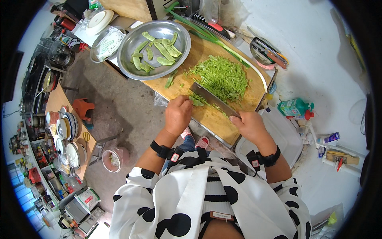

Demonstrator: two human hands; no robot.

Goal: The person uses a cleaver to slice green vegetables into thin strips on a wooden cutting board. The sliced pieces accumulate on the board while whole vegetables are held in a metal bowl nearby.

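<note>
My right hand point(250, 127) grips the handle of a cleaver point(215, 100), whose broad blade stands on edge across a wooden cutting board point(206, 119). With bent fingers, my left hand point(179, 113) presses on a flat green bean pod point(197, 101) at the blade's far end. Thin slices lie along the near side of the blade. Beyond it is a heap of shredded green beans point(222, 77). A wide steel basin point(124, 59) with several whole flat pods point(164, 50) sits at the board's left end. One loose pod point(170, 79) lies beside the basin.
A long green onion point(235, 53) lies along the board's back edge. A knife holder point(259, 50) is behind the right corner. A glass bowl point(95, 52) stands left of the basin. A lined bucket point(112, 161) is on the floor, near a table point(89, 143) with stacked dishes.
</note>
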